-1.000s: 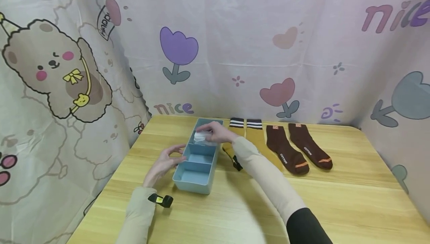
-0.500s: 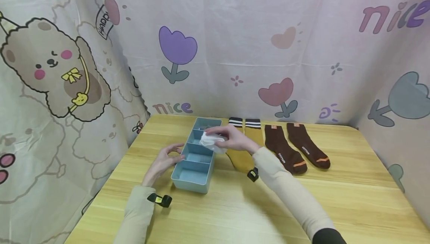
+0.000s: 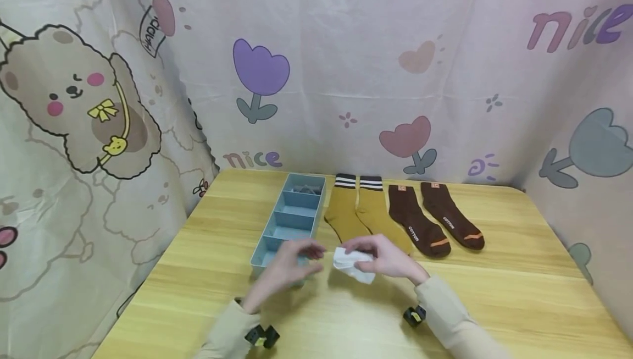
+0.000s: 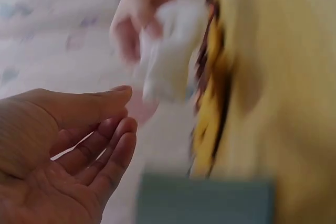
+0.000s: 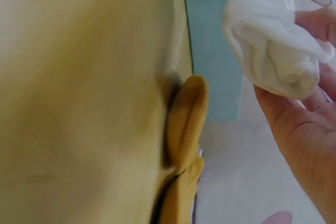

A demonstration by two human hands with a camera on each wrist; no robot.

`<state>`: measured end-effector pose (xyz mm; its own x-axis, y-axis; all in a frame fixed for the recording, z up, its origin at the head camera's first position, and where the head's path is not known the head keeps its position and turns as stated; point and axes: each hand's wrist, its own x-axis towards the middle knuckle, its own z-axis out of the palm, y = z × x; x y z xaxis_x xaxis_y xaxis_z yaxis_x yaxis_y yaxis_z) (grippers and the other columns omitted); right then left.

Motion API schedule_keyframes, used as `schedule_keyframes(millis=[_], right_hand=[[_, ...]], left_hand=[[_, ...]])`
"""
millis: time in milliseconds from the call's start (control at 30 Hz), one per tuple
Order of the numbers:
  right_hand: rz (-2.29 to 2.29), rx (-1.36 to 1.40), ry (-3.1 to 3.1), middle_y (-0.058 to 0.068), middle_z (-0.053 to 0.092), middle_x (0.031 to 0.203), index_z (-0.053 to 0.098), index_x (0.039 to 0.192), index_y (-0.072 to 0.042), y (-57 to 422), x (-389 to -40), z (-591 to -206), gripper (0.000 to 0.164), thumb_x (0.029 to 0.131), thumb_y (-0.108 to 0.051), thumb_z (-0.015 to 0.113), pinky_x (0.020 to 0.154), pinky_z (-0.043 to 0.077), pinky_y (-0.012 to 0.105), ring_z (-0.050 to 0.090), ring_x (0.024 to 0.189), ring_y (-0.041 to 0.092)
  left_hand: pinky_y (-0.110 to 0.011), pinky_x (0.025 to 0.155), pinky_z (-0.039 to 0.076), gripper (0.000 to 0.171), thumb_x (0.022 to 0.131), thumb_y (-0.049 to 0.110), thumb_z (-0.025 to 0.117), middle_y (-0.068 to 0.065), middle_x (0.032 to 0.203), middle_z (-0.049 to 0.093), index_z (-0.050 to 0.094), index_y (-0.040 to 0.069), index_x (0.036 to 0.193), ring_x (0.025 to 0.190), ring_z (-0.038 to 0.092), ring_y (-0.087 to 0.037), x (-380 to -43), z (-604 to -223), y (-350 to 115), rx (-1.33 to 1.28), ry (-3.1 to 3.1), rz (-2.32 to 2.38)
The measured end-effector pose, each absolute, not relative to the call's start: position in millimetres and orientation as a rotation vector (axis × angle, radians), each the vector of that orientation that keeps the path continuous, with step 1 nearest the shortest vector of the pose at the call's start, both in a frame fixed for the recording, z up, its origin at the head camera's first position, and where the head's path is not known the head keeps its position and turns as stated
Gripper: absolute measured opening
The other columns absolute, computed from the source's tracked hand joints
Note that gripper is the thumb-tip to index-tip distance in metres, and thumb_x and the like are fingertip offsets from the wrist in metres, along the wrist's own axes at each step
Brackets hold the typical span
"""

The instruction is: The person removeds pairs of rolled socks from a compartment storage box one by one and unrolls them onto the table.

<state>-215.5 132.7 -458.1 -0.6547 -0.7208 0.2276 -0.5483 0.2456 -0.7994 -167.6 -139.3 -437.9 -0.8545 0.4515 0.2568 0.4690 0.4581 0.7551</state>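
Here's the right hand, thumb and fingers pinching a crumpled white cloth in the air above the wooden table, this side of the yellow socks, while the left hand, apart from it, curves loosely, gripping nothing, by the blue box's near end.

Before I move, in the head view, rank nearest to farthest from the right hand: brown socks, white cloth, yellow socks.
1. White cloth: in the right hand.
2. Yellow socks: just beyond the hand.
3. Brown socks: farther right.
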Motion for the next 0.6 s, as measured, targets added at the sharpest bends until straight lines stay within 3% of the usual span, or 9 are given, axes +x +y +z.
schedule_keyframes(millis=[200,400,600], right_hand=[[-1.4,-1.145,2.234,0.026,0.069,0.122,0.068,0.108,-0.002,151.7,-198.9,-475.2,0.023,0.086,-0.002,0.069,0.084,0.057,0.021,0.068,0.098,0.004],[-1.403,-1.111,2.154,0.024,0.071,0.115,0.067,0.106,-0.002,163.0,-188.9,-484.6,0.02,0.086,-0.003,0.071,0.08,0.059,0.023,0.066,0.092,0.002],[-1.332,-1.116,2.014,0.027,0.064,0.131,0.068,0.116,-0.002,176.8,-186.3,-489.4,0.03,0.086,-0.005,0.071,0.098,0.053,0.024,0.061,0.119,0.005]], left_hand=[[-0.025,0.086,0.059,0.035,0.078,0.002,0.082,-0.011,0.106,0.072,0.069,0.002,0.111,0.093,0.069,-0.023,-154.4,-460.2,-101.0,-0.997,-2.709,-1.413],[-0.015,0.077,0.053,0.027,0.076,0.004,0.084,-0.002,0.093,0.07,0.073,0.007,0.099,0.082,0.061,-0.003,-151.5,-472.8,-82.0,-1.044,-2.796,-1.264],[-0.013,0.07,0.051,0.017,0.077,0.003,0.082,0.004,0.081,0.072,0.077,0.009,0.092,0.072,0.057,0.005,-155.6,-480.9,-73.4,-1.011,-2.863,-1.29]])
